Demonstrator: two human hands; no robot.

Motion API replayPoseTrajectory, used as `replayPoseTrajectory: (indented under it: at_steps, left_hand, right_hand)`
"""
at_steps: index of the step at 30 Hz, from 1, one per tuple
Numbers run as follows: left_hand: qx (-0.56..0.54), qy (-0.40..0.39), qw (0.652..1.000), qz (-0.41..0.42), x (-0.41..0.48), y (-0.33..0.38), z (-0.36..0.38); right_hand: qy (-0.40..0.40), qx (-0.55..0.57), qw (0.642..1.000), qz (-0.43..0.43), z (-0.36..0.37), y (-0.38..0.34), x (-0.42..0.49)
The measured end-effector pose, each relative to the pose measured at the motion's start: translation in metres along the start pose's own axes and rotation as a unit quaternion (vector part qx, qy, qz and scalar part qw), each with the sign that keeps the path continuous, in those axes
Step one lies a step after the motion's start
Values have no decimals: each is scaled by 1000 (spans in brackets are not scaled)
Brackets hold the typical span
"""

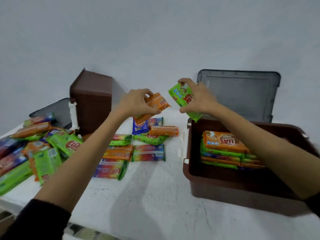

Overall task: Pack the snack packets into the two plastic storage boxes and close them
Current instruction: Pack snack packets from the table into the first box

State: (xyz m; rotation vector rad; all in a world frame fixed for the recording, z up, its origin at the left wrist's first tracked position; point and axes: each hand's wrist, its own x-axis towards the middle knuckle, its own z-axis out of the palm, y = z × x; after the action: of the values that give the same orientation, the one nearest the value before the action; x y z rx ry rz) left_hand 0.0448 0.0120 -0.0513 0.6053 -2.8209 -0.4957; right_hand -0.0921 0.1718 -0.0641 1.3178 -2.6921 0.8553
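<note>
My left hand (138, 103) grips an orange snack packet (160, 103) held up over the middle of the table. A green snack packet (181, 97) is pinched in my right hand (197, 99), just above the far left corner of the open brown box (199, 184) at the right. That box holds a stack of several packets, an orange one (223, 141) on top; its grey lid (242, 94) stands open against the wall. A second brown box (93, 99) stands on its side at the back left. Many loose packets (52, 148) lie across the left and middle of the table.
A grey lid (57, 113) lies flat behind the left pile, beside the tipped box. The white table (147, 196) has its near edge at the bottom left. A pale wall rises right behind the boxes.
</note>
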Motion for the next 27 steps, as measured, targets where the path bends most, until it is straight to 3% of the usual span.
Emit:
replayPoseTrajectory:
  at_steps: [6, 13, 18, 21, 27]
  left_hand:
    - [-9, -38, 989, 139, -2, 92, 19]
    - [37, -125, 955, 265, -26, 151, 57]
    - [149, -189, 925, 293, -46, 165, 101]
    - [201, -236, 905, 293, -51, 168, 128]
    - [301, -300, 858, 288, -49, 174, 155]
  right_hand:
    - [-38, -37, 998, 28, -72, 61, -67]
    - [-132, -64, 989, 17, -105, 100, -143]
    - [-248, -232, 939, -59, -90, 125, -181]
    - [-224, -261, 933, -112, -74, 145, -197]
    - [-340, -298, 883, -123, -52, 139, -181]
